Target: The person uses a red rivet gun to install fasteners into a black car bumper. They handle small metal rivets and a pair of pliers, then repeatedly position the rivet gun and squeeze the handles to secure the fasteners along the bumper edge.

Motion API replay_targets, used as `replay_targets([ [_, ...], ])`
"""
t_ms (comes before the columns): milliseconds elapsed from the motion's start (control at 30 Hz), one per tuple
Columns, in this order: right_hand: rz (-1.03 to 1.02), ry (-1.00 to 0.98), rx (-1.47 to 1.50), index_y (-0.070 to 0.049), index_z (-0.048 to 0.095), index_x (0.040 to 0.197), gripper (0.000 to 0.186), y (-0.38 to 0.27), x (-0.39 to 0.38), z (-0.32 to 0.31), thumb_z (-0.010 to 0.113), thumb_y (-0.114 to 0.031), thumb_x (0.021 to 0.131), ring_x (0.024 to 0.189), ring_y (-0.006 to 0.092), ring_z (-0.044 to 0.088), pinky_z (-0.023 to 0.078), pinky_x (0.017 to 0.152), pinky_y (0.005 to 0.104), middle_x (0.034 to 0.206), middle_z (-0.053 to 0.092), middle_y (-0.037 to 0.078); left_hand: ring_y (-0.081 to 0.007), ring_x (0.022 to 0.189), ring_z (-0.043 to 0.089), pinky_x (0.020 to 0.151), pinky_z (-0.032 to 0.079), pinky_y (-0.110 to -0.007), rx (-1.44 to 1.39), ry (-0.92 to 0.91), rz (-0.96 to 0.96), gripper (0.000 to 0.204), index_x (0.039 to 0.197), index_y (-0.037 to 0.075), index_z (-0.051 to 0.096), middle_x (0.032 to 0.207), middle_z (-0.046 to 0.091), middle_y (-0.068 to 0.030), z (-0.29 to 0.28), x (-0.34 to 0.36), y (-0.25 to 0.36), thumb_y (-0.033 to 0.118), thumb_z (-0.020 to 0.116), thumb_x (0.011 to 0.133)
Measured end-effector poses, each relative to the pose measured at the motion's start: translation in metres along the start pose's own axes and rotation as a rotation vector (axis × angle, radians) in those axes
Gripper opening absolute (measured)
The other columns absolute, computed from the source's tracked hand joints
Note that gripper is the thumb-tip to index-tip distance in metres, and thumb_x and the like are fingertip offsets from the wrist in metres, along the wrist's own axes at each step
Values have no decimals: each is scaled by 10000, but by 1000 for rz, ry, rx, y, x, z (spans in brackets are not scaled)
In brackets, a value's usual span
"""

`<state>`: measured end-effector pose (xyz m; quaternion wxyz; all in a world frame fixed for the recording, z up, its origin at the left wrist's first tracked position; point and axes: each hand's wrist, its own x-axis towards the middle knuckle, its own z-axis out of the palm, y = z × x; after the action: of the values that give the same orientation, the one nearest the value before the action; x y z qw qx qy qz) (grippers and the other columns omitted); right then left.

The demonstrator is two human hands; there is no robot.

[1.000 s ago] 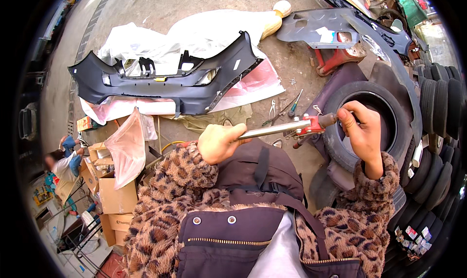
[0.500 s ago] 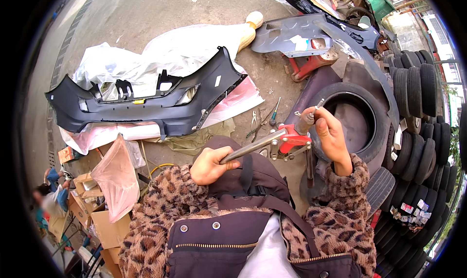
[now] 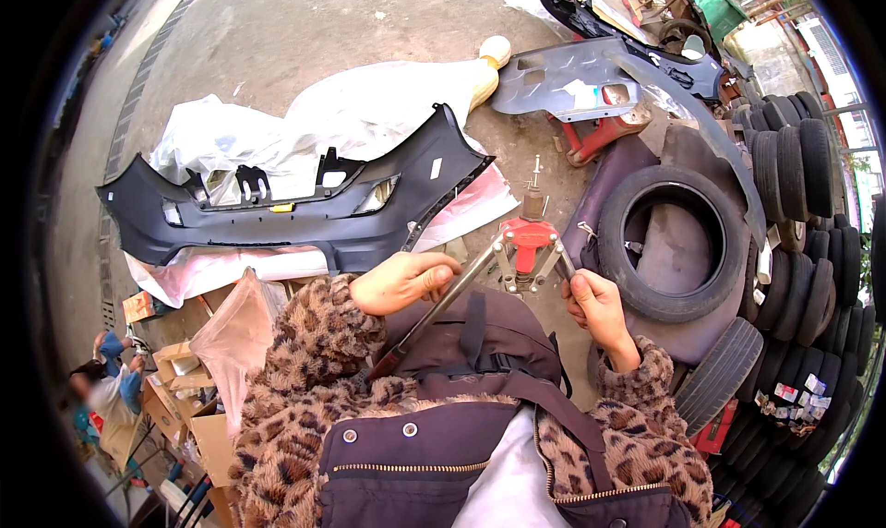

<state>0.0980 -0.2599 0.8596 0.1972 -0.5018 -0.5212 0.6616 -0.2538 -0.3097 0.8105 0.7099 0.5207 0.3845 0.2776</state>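
Observation:
A long-handled hand riveter with a red head stands in front of me, its nose and a thin metal pin pointing away. My right hand is wrapped round its right handle. The left handle slants down to my lap, its dark grip end against my coat. My left hand is beside that handle, fingers curled together close to the shaft; whatever they may hold is hidden. Beyond my left hand lies a dark grey car bumper on pink and white sheeting.
A loose tyre lies to the right on dark panels, with another tyre leaning nearer. Stacked tyres line the right side. A grey panel rests on a red stand. Cardboard boxes and a seated person are at left.
The riveter has turned from lying crosswise to pointing away from me. My right hand has moved from its nose to the right handle. My left hand has come off the left handle's grip.

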Motion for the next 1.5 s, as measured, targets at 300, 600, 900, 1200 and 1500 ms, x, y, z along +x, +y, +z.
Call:
replay_targets([
  [300,-26,-1,-113,-31,581,842,405,-3,-5,16,569,-385,1038,593,44,406,326,528,226,665,460,-47,-267,974,698,805,567,-358,-587,157,502,486,1237,-33,575,1136,662,-180,5,130,64,408,461,1067],
  [600,-63,195,-301,3,658,863,387,24,-23,2,624,-353,1011,600,65,453,373,543,261,633,522,-11,-240,792,726,655,610,-349,-629,278,325,362,912,-7,651,903,687,-135,35,144,40,334,595,1020],
  [900,-52,194,-347,10,664,871,369,33,-27,-7,616,-326,1015,611,79,467,392,554,273,634,540,8,-166,759,691,723,569,-295,-574,275,239,347,968,-20,685,896,711,-114,49,136,30,313,604,1019],
  [1200,-16,191,-299,4,664,870,367,54,-39,6,619,-331,1014,607,65,458,383,547,262,625,531,-12,-133,758,665,712,552,-276,-504,344,130,367,1049,-37,702,910,712,-101,65,118,13,310,583,1032],
  [1500,68,238,-360,22,645,925,371,79,-33,11,590,-331,1026,603,93,476,420,562,307,609,532,42,-92,788,580,726,492,-238,-281,33,-185,574,1274,-23,577,921,660,-54,53,43,-97,489,418,1067],
])
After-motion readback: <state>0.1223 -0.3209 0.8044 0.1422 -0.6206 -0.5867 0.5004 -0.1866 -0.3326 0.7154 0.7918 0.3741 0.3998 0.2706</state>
